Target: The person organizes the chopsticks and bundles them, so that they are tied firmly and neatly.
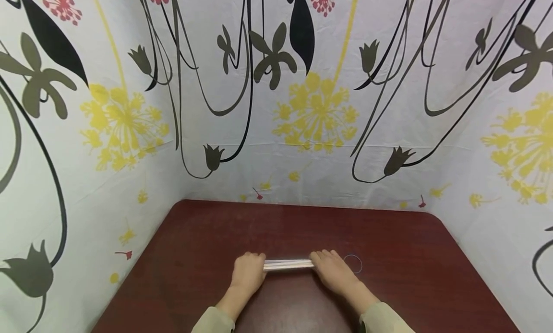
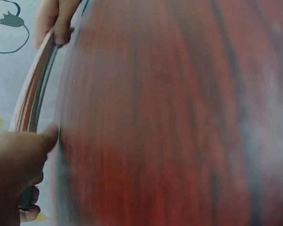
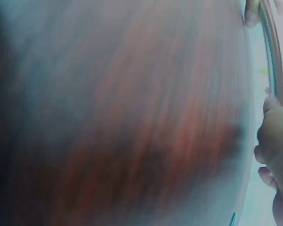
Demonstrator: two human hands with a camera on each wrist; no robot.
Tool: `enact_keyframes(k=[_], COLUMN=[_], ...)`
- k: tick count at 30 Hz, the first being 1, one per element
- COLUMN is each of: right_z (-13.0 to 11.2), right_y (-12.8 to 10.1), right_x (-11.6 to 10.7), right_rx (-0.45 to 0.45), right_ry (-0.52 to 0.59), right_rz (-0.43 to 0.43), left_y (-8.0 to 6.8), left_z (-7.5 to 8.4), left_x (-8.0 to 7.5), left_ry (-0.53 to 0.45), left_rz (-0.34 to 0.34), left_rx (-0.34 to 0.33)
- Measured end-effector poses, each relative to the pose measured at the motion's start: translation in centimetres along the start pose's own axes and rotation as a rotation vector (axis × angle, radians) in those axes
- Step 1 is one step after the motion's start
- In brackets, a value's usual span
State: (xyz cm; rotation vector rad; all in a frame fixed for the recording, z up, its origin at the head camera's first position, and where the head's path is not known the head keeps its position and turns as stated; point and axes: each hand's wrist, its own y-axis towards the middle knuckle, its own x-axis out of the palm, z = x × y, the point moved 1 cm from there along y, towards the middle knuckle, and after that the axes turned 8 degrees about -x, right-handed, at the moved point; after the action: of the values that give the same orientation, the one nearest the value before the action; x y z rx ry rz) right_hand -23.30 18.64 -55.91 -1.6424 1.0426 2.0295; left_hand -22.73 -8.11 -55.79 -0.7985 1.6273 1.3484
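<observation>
**Two hands on one bundle: held at both ends, band not yet on**

We see both hands on a thin bundle of white sticks (image 1: pixel 288 264), lying crosswise on the table (image 1: pixel 216 237) near its front middle. The left hand (image 1: pixel 247 271) curls its fingers round the left end; the right hand (image 1: pixel 334 270) closes on the right end. We judge the sticks gathered and squared. A thin ring (image 1: pixel 354 263), possibly an elastic band, lies on the table just beside the right hand, untouched; any binding remains. Both wrist views are blurred. A flowered cloth (image 1: pixel 302 107) walls the table on three sides. Nothing lies between the hands and the ring.
</observation>
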Motion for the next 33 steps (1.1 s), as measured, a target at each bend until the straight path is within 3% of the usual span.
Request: enact_keyframes(k=[7,11,15,17,19,22,24,27,30,33], right_z=[0.4,0.6,0.5,0.4,0.3,0.0,-0.3,-0.6,-0.6,-0.5], right_y=[0.2,0.3,0.7,1.0,1.3,1.9,2.2,2.5,2.7,2.8], right_x=[0.0,-0.1,-0.5,-0.8,-1.3,-2.3,-3.1,-4.1,-4.8,-5.2], right_rx=[-0.119,-0.112,-0.075,-0.003,0.126,0.326,0.389,0.338,0.217,0.223], right_ry=[-0.007,0.000,0.088,0.196,0.335,0.667,0.878,1.082,1.130,1.173], right_rz=[0.242,0.336,0.468,0.561,0.673,0.778,0.800,0.759,0.727,0.724], left_y=[0.2,0.5,0.6,0.6,0.5,0.3,0.4,0.6,0.9,1.1], left_z=[0.1,0.3,0.5,0.5,0.4,0.4,0.4,0.6,0.9,1.1], left_x=[-0.1,-0.3,-0.6,-0.6,-0.7,-0.7,-0.8,-1.2,-1.9,-2.3], left_ry=[-0.036,-0.055,-0.115,-0.144,-0.164,-0.178,-0.183,-0.176,-0.149,-0.125], left_rz=[0.054,0.084,0.141,0.175,0.210,0.264,0.293,0.310,0.296,0.270], left_rx=[-0.021,-0.051,-0.093,-0.102,-0.100,-0.089,-0.084,-0.086,-0.095,-0.079])
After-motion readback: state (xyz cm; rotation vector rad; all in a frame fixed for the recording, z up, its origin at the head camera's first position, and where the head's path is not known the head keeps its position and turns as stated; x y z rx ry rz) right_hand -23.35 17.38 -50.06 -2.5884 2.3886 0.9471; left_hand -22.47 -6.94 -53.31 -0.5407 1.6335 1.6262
